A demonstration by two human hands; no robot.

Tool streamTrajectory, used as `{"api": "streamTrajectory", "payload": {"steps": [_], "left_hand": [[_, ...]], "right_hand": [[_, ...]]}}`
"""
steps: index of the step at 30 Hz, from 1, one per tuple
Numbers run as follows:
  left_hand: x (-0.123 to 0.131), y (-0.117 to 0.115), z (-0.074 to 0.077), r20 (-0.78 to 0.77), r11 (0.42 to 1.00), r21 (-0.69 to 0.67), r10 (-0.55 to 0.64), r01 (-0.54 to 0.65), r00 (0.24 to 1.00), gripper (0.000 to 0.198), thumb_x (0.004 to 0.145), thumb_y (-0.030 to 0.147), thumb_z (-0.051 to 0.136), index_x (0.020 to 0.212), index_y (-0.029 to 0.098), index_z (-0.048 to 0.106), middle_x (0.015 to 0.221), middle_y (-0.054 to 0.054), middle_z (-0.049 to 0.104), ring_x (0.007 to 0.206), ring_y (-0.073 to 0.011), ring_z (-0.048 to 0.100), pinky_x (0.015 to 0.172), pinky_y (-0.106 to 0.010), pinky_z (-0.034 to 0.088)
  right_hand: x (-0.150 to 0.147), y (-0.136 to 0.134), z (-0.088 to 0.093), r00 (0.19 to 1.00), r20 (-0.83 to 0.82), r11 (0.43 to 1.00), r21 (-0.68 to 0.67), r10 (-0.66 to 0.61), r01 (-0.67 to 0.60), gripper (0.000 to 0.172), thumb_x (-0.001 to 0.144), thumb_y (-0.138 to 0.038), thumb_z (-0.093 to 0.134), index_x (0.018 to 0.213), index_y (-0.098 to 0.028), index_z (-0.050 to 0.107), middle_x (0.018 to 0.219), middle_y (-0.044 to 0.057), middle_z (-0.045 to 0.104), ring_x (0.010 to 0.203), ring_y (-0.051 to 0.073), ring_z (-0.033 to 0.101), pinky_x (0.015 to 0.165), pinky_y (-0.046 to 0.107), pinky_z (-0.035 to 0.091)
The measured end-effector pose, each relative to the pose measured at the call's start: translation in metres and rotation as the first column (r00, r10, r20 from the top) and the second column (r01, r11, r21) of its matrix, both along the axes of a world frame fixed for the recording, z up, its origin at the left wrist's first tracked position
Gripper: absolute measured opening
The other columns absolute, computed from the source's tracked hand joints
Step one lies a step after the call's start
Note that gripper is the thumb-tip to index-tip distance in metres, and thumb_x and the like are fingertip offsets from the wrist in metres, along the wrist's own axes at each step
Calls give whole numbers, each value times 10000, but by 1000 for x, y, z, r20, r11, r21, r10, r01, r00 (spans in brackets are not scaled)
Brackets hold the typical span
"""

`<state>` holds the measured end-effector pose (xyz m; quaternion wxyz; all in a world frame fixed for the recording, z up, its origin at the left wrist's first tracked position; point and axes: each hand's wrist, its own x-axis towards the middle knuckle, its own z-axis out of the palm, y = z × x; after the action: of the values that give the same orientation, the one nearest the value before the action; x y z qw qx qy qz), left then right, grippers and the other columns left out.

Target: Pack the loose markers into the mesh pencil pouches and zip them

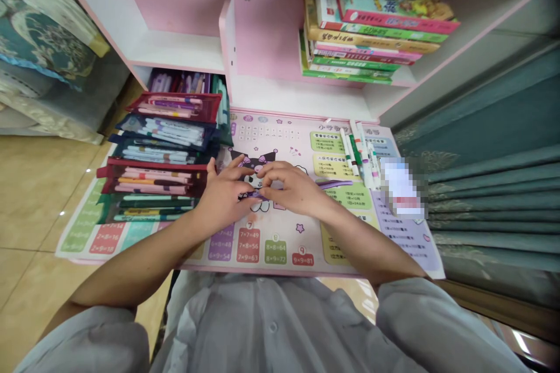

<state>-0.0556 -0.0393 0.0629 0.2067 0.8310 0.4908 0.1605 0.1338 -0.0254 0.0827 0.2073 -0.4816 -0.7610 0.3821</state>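
Observation:
Over the cartoon figure (254, 178) printed on the desk mat, my two hands meet with their fingertips close together. My left hand (225, 191) has its fingers apart and curved, with nothing visible between them. The thumb and fingers of my right hand (294, 187) curl together in a pinch; whatever they may hold is hidden or too small to make out. Just right of my right hand lies a purple pen (335, 184). Left of my left hand, mesh pencil pouches (151, 179) full of pens lie in a row, the red one nearest my fingers.
White markers (361, 154) with coloured bands lie at the right of the desk mat (301, 253), beside a blurred phone-like object (402, 186). Behind stands a pink and white shelf (266, 84) with stacked books (371, 29). A teal curtain (490, 186) hangs at the right.

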Motion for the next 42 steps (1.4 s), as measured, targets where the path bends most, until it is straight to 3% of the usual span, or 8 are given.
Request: {"api": "streamTrajectory", "payload": {"steps": [24, 42], "left_hand": [[-2, 2, -2, 26, 998, -52, 28, -27, 999, 58, 753, 314, 779, 714, 278, 756, 1170, -29, 710, 1363, -358, 443, 1114, -727, 35], [-10, 10, -2, -11, 998, -65, 22, -23, 1000, 48, 782, 323, 740, 799, 294, 774, 1207, -39, 692, 1381, -364, 417, 1123, -709, 26]], "right_hand": [[5, 1, -4, 999, 41, 999, -24, -26, 27, 152, 758, -196, 651, 613, -222, 611, 1091, 26, 700, 1142, 220, 586, 1013, 433, 428], [6, 3, -3, 996, 80, 999, -25, -27, 29, 162, 763, -188, 617, 605, -210, 595, 1080, 40, 701, 1096, 214, 603, 995, 417, 427]]}}
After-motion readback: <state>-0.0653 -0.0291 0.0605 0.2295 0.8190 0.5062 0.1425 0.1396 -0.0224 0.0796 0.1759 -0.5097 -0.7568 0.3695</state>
